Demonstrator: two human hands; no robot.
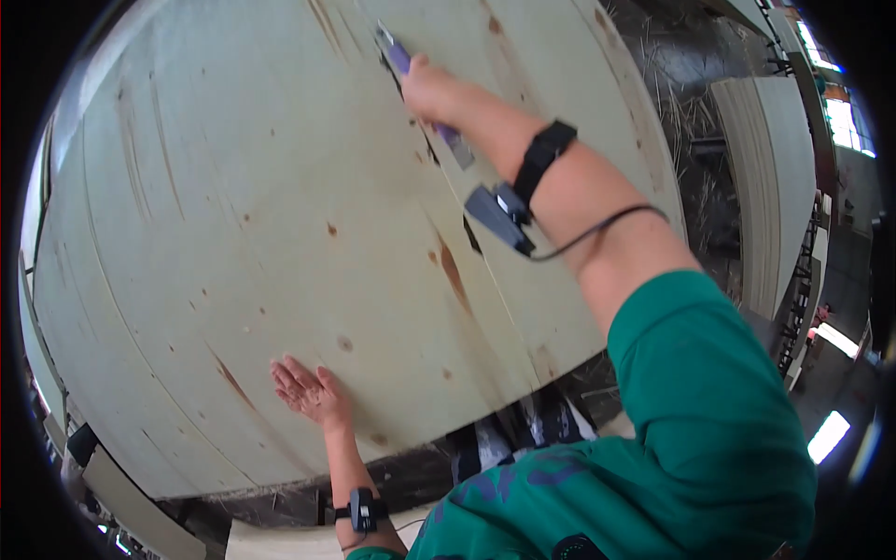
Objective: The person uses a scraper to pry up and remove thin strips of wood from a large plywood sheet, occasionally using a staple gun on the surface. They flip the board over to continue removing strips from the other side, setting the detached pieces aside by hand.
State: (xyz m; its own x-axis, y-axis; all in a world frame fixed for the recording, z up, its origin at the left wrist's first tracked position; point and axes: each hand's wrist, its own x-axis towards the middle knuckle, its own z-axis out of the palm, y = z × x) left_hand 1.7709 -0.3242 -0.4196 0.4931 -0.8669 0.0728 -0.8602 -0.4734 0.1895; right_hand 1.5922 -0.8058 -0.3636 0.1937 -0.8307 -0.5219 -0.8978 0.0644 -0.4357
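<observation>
A broad, pale sheet of wood veneer (280, 280) with knots and brown streaks lies in front of me. My right hand (431, 91) reaches to its far part, closed around a purple-handled knife (399, 58). The knife's metal tip points away from me, close to the sheet; whether it touches cannot be made out. Flat metal shows at the handle's near end. Dark slits (472, 235) run along a seam beside and below the knife. Near the front edge, my left hand (315, 397) is open over the sheet, fingers stretched and thumb apart, holding nothing.
To the right, a stack of pale sheets (767, 187) stands beyond a dark strip of floor littered with splinters (677, 93). More boards (140, 513) lie at the lower left. Devices are strapped to both my forearms, and a cable (607, 224) loops from the right one.
</observation>
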